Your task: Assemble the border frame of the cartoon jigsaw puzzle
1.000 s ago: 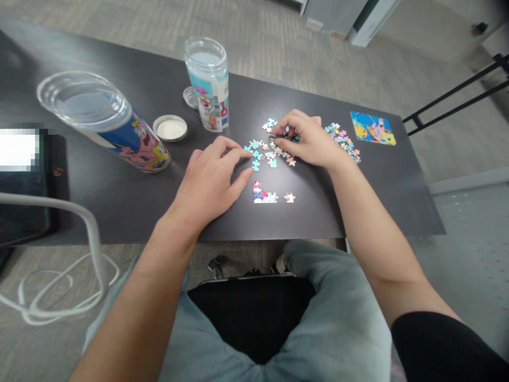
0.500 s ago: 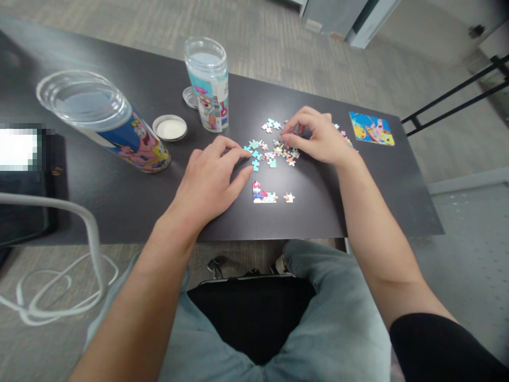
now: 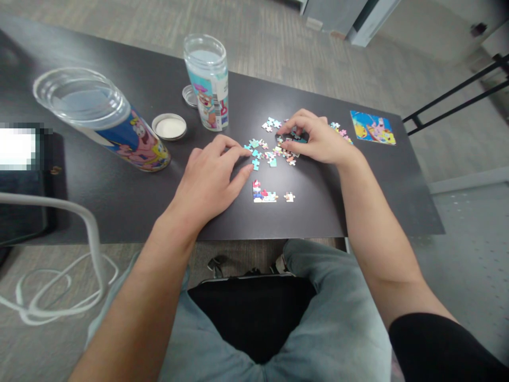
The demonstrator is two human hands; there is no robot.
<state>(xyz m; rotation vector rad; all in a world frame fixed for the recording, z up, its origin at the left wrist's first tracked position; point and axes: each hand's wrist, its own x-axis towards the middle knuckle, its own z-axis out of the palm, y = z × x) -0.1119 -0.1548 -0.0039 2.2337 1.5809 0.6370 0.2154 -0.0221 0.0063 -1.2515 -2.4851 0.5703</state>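
Observation:
Loose jigsaw pieces [image 3: 272, 163] lie in a pile on the dark table. My left hand [image 3: 212, 172] rests at the pile's left edge, thumb and index fingertip apart beside the blue pieces [image 3: 255, 153]. Over the pile's right part is my right hand [image 3: 314, 137], its thumb and index finger spread around some pieces; I see nothing held. The palm hides part of the pile. Nearer to me lies a small joined corner of puzzle [image 3: 262, 194], with a single jigsaw piece [image 3: 289, 197] to its right.
A picture card [image 3: 373, 127] lies at the far right of the table [image 3: 318, 212]. Two clear-topped printed canisters, one tall [image 3: 139, 140] and one smaller [image 3: 210, 101], stand at the left, with a round lid [image 3: 169, 127] between them. A white cable [image 3: 89, 223] hangs at the front left.
My right hand has shifted slightly left over the pile, and its thumb and index finger have spread apart. My left hand stays in place.

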